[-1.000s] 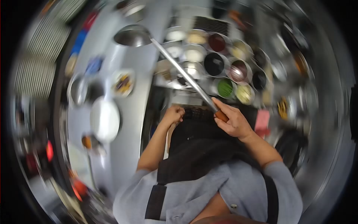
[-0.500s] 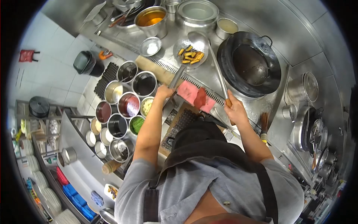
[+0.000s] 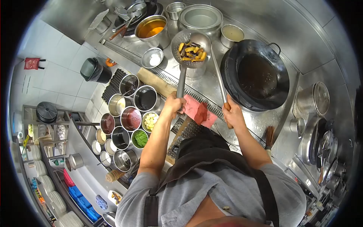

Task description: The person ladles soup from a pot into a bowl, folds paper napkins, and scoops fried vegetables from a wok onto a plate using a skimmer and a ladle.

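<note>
My left hand (image 3: pixel 174 104) is closed around the handle of a perforated strainer (image 3: pixel 176 47). In the strainer lie fried eggplant strips (image 3: pixel 191 52), yellow with dark purple skin. My right hand (image 3: pixel 233 114) grips the wooden-ended handle of a ladle (image 3: pixel 202 39). The ladle's bowl rests over or against the strips at the strainer's far right; whether it touches them I cannot tell. Right of the ladle stands a black wok (image 3: pixel 261 75) with dark liquid in its bottom. Between my hands, a pink cloth (image 3: pixel 192 106) and a red cloth (image 3: pixel 201 113) lie on the counter edge.
Behind the strainer are a pot of orange oil (image 3: pixel 152 28), a wide pot of cloudy liquid (image 3: pixel 200 17) and a smaller pot (image 3: pixel 232 34). A bowl of white powder (image 3: pixel 152 58) sits left. Several seasoning tins (image 3: pixel 131 118) stand beside my left arm. A brush (image 3: pixel 269 136) lies right.
The strainer with the eggplant looks raised and closer, its handle now more upright. My left hand has shifted right. The ladle's bowl remains over the strainer. The whole view has tilted slightly.
</note>
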Demonstrator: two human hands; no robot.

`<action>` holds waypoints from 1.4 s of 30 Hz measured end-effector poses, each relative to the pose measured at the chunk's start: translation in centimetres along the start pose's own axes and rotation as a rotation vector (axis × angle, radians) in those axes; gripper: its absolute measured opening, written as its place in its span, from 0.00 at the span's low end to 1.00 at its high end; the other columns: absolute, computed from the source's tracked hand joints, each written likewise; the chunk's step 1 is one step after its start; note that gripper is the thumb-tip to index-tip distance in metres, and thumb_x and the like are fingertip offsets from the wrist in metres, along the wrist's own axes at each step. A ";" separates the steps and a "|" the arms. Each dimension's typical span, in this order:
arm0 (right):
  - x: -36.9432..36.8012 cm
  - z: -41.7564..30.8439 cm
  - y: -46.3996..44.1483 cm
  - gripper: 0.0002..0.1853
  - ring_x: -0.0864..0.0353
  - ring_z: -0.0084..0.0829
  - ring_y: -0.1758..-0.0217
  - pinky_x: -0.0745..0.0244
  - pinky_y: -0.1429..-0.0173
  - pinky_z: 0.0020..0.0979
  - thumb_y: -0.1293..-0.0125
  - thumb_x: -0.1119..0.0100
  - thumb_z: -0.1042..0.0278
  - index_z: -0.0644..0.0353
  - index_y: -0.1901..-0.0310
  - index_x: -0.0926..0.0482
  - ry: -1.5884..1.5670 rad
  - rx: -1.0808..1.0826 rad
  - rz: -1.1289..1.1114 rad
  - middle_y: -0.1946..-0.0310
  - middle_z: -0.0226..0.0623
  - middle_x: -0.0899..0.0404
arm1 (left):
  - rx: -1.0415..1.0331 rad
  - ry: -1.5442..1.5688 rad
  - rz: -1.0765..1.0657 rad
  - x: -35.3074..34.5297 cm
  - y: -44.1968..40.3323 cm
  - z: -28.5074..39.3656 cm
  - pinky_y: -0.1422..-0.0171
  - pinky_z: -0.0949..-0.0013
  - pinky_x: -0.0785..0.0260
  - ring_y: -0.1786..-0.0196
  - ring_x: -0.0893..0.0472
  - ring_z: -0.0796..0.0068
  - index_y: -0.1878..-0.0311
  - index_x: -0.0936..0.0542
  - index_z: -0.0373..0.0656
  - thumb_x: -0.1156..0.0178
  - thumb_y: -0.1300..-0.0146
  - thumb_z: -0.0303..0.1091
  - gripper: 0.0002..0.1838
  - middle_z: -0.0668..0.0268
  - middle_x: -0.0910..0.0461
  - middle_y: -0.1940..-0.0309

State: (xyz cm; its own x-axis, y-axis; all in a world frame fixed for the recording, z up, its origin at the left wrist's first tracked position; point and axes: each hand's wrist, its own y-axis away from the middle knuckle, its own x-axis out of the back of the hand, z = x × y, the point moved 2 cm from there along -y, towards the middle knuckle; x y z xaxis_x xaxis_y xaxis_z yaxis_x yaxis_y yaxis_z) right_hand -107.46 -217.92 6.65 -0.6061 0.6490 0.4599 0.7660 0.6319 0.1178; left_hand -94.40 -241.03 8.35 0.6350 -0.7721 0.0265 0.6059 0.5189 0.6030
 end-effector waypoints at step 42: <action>1.1 -2.6 -1.1 0.22 0.28 0.24 0.84 0.33 0.87 0.25 0.42 0.46 0.73 0.73 0.46 0.34 -0.884 -0.329 -0.209 0.72 0.37 0.25 | 0.185 0.096 -0.111 4.9 -6.9 -8.3 0.76 0.71 0.31 0.79 0.24 0.73 0.60 0.24 0.38 0.41 0.42 0.34 0.10 0.65 0.24 0.77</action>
State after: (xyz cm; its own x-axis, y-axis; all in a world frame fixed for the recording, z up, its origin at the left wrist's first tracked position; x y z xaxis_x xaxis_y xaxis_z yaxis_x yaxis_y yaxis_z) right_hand -108.43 -218.97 9.30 -0.5761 0.7064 -0.4112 0.5648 0.7077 0.4244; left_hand -91.50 -245.31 -2.33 0.6175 -0.7775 -0.1191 0.5820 0.3499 0.7341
